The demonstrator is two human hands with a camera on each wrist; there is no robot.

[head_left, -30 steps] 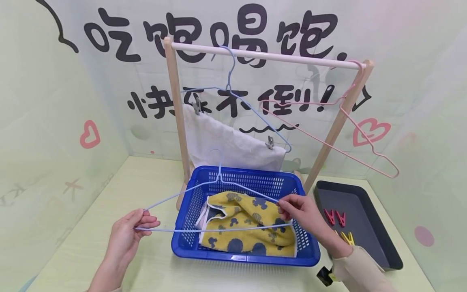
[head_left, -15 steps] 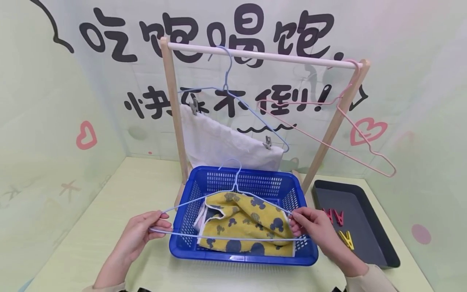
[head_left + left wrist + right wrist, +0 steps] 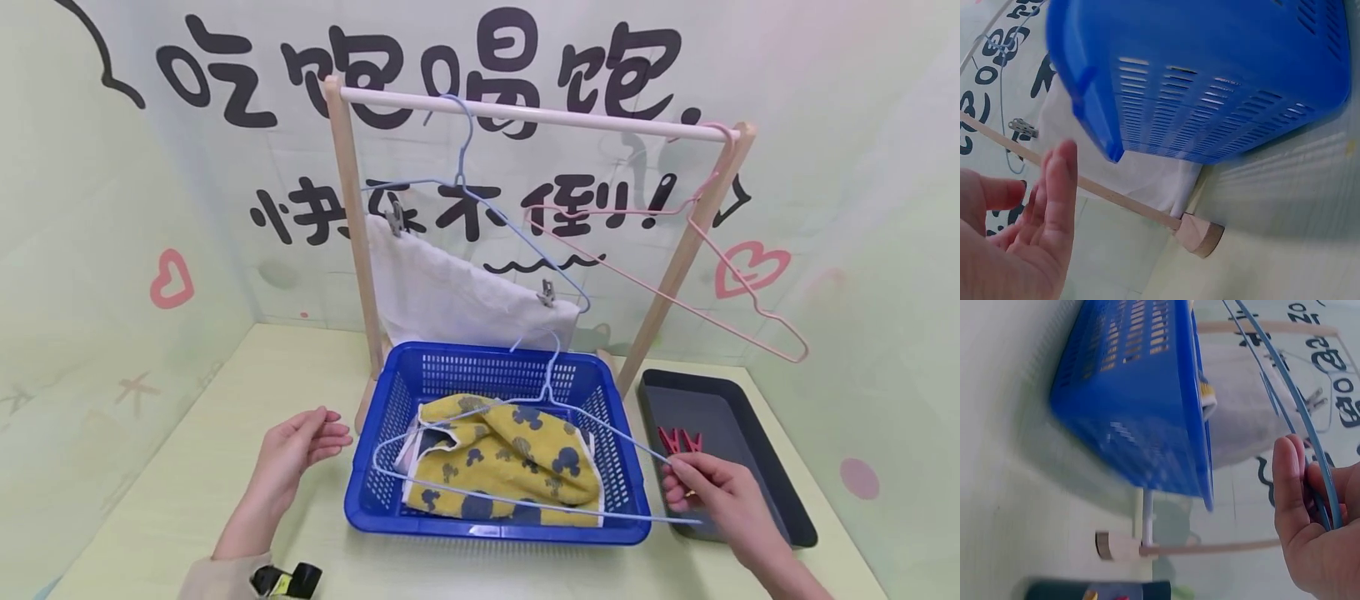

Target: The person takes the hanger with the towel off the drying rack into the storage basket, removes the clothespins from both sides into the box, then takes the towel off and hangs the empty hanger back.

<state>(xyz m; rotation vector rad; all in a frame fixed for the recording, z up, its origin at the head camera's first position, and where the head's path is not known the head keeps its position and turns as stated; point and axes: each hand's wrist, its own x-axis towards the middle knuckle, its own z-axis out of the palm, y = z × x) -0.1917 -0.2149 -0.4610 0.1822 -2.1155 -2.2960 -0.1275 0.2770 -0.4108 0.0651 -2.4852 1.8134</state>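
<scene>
**Head view: right hand (image 3: 712, 500) is holding a bare blue hanger (image 3: 547, 393) over the basket (image 3: 495, 530); left hand (image 3: 288, 450) is free**

Step, my read: hanger is being positioned, nothing mounted on it. Right hand is gripping its right end, fingers curled round the wire. Left hand is holding nothing, fingers loosely extended, just beside the basket's left rim. Next move is probably calling for the left hand to steady the hanger or fetch the yellow cloth (image 3: 510, 454); can't tell which.

Hanger is looking thin, pale blue, closed by one bottom bar. Hook is pointing up; bar is sloping down toward the right hand. Can't tell whether it's touching the basket or cloth.

Yellow cloth is lying rumpled inside the basket, dark patches, white edging. Behind, a white cloth (image 3: 465, 283) is hanging clipped from another blue hanger on the rack (image 3: 585, 119).
</scene>
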